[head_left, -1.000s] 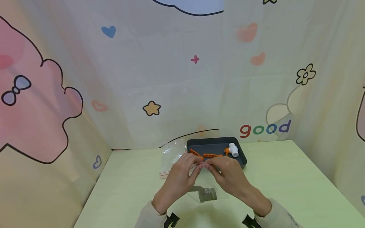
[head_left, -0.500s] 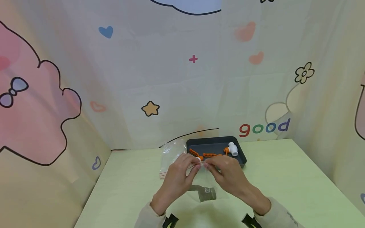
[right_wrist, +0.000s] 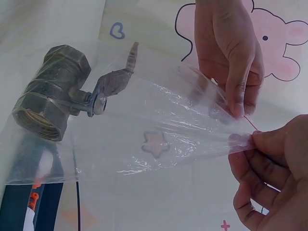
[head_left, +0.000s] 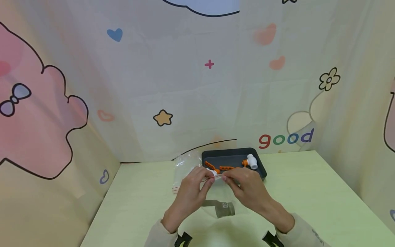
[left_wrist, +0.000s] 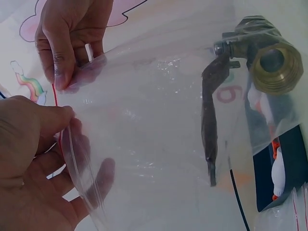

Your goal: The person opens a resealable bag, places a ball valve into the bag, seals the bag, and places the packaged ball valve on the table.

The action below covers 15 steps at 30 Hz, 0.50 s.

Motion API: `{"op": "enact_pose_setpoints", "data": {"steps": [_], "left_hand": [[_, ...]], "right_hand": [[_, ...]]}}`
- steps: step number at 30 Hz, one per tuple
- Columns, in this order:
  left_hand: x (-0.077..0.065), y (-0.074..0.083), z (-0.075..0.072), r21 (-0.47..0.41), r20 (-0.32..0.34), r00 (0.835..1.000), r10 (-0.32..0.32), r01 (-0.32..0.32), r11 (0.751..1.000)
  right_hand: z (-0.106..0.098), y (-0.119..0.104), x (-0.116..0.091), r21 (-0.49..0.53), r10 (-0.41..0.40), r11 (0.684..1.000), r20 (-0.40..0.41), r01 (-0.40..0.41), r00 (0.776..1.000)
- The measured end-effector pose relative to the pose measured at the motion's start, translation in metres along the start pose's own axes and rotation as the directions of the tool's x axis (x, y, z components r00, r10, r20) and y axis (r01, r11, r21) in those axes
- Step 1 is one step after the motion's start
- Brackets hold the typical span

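A clear zip bag [left_wrist: 139,144] hangs between my two hands by its red-lined top edge. Inside it is a brass ball valve [right_wrist: 50,91] with a long lever handle, dull and worn; in the head view the valve [head_left: 225,209] shows through the plastic below my hands. My left hand [head_left: 191,188] pinches the zip edge between thumb and fingers. Close beside it, my right hand [head_left: 248,188] pinches the same edge, with a short stretch of seal visible between them. Both wrist views show thumbs outside and some fingertips behind the clear film.
Behind my hands stands a dark tray [head_left: 226,152] holding white-and-orange plastic valves [head_left: 252,162] with orange handles. Another clear zip bag [head_left: 186,166] lies left of the tray on the pale green table [head_left: 129,206]. A printed curtain [head_left: 185,85] rises behind the table.
My left hand has slid a little left along the bag's seal, widening the gap to my right hand, which stays nearly still. A white part in the tray has come into sight.
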<state>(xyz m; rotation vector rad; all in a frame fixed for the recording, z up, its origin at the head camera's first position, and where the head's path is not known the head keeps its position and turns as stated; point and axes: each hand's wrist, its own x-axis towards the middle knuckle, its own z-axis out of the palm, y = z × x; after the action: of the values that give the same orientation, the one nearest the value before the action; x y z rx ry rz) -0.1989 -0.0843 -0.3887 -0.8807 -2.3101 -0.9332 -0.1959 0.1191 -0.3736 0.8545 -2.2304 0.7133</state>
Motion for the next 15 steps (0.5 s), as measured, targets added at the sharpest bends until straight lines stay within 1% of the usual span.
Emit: {"op": "enact_pose_setpoints", "data": {"steps": [5, 7, 15], "left_hand": [[-0.0024, -0.0025, -0.0027, -0.012, 0.019, 0.998, -0.053, 0.053, 0.999], [-0.0033, -0.0038, -0.0035, -0.017, 0.020, 0.998, -0.062, 0.062, 0.998], [-0.0041, -0.0060, -0.0032, -0.013, 0.014, 1.000, -0.010, 0.010, 1.000]], "right_hand": [[0.0001, 0.0020, -0.0013, 0.000, 0.009, 1.000, -0.001, -0.009, 1.000], [-0.0001, 0.0023, -0.0016, 0.005, 0.013, 1.000, 0.000, -0.013, 1.000], [-0.0006, 0.0016, -0.0015, 0.019, 0.015, 1.000, 0.005, -0.015, 1.000]]}}
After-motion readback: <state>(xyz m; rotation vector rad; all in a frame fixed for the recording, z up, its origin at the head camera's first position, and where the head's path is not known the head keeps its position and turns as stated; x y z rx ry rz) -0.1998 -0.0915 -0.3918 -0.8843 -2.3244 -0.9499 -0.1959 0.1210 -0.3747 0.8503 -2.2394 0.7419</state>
